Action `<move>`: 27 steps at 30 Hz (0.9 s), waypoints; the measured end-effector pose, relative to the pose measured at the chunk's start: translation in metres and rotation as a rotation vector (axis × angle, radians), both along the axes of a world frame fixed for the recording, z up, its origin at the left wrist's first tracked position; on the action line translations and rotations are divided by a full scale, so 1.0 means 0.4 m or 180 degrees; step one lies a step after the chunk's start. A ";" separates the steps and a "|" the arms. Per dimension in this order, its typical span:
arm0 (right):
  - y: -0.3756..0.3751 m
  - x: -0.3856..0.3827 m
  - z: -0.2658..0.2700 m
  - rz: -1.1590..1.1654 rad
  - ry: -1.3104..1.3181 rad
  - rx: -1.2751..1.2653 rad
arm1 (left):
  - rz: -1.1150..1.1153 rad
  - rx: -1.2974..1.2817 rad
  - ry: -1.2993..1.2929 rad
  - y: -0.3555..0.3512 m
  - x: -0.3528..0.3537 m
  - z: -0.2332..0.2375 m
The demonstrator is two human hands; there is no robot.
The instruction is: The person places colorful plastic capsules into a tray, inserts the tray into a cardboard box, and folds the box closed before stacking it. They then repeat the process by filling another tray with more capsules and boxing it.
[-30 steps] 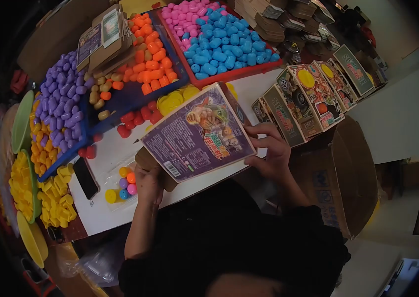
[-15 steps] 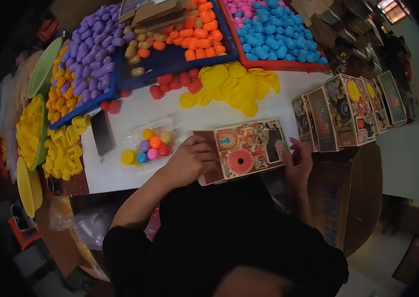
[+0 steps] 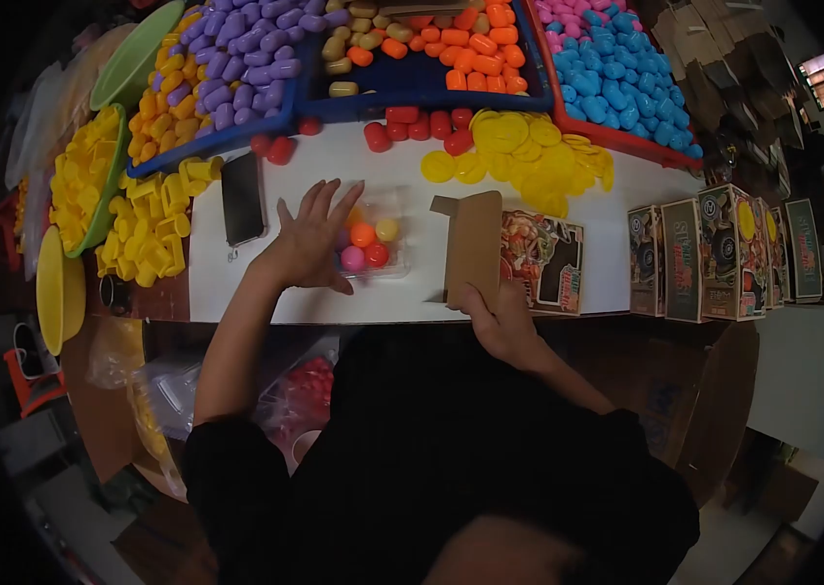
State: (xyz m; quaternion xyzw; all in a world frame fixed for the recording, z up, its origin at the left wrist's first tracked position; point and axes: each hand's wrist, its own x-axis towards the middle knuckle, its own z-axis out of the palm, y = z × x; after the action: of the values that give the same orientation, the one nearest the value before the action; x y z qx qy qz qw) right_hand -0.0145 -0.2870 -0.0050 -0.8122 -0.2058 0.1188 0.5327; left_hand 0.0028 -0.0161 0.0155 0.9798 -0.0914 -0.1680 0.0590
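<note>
My left hand (image 3: 309,239) hovers with spread fingers over the left part of a clear plastic tray (image 3: 400,265), hiding some of what lies in it. Several colored capsules show in the tray, among them an orange capsule (image 3: 362,234), a pink capsule (image 3: 352,258) and a red one. My right hand (image 3: 504,322) has its thumb and fingers closed on the lower edge of a printed cardboard box (image 3: 548,263). The box lies on the white table, its plain brown end flap (image 3: 475,244) standing open toward the tray.
A phone (image 3: 243,200) lies left of the tray. Yellow discs (image 3: 538,161) and red capsules (image 3: 417,127) are spread behind. Bins of purple capsules (image 3: 246,68), orange capsules (image 3: 485,58) and blue capsules (image 3: 621,83) line the back. Printed boxes (image 3: 724,253) stand upright at right.
My left hand has left the box and moved over the tray. My right hand has moved to the box's left end, where the brown flap now stands open. The view has shifted.
</note>
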 end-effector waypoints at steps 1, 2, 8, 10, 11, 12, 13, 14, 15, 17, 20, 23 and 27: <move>0.017 0.001 0.001 -0.0014 0.0100 0.0068 | -0.0010 -0.0075 0.0103 0.006 0.000 -0.001; 0.026 0.000 0.001 -0.0032 0.0205 0.0129 | -0.0009 -0.0080 0.0113 0.011 -0.003 0.001; 0.031 0.005 0.012 0.0047 0.0172 0.0024 | -0.0122 -0.0493 0.0062 0.018 -0.029 0.008; 0.039 0.002 0.020 0.0081 0.0210 0.0067 | -0.0395 -0.0739 -0.0044 -0.002 -0.033 0.015; 0.045 0.001 0.023 0.0098 0.0233 0.0123 | -0.0369 -0.0740 -0.0039 -0.013 -0.032 0.014; 0.052 -0.002 0.028 0.0122 0.0240 0.0123 | -0.0452 -0.0732 -0.0024 -0.024 -0.029 0.011; 0.062 -0.005 0.033 0.0108 0.0300 0.0281 | -0.0538 -0.0722 -0.0012 -0.029 -0.027 0.008; 0.070 -0.008 0.034 0.0091 0.0358 0.0437 | -0.0520 -0.0722 -0.0014 -0.030 -0.027 0.003; 0.078 -0.005 0.032 0.0106 0.0358 0.0434 | -0.0602 -0.0806 -0.0121 -0.031 -0.027 -0.002; 0.096 0.002 0.024 0.0418 0.0349 0.0270 | -0.0680 -0.0882 -0.0233 -0.023 -0.025 -0.009; 0.131 -0.008 0.002 0.0607 0.0325 0.0360 | -0.0852 -0.1198 -0.0449 0.013 -0.021 -0.024; 0.153 -0.013 0.000 0.0606 0.0285 0.0484 | -0.0616 -0.2596 -0.0735 0.054 -0.031 -0.047; 0.151 -0.008 -0.013 0.0662 0.0450 0.0456 | 0.0567 -0.2443 -0.1321 0.127 -0.074 -0.029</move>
State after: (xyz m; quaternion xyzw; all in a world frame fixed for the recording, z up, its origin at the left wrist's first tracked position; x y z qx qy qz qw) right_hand -0.0177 -0.2267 -0.0102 -0.7360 -0.2588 0.2152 0.5874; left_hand -0.0270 0.0349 0.0040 0.9040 -0.0723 0.0841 0.4130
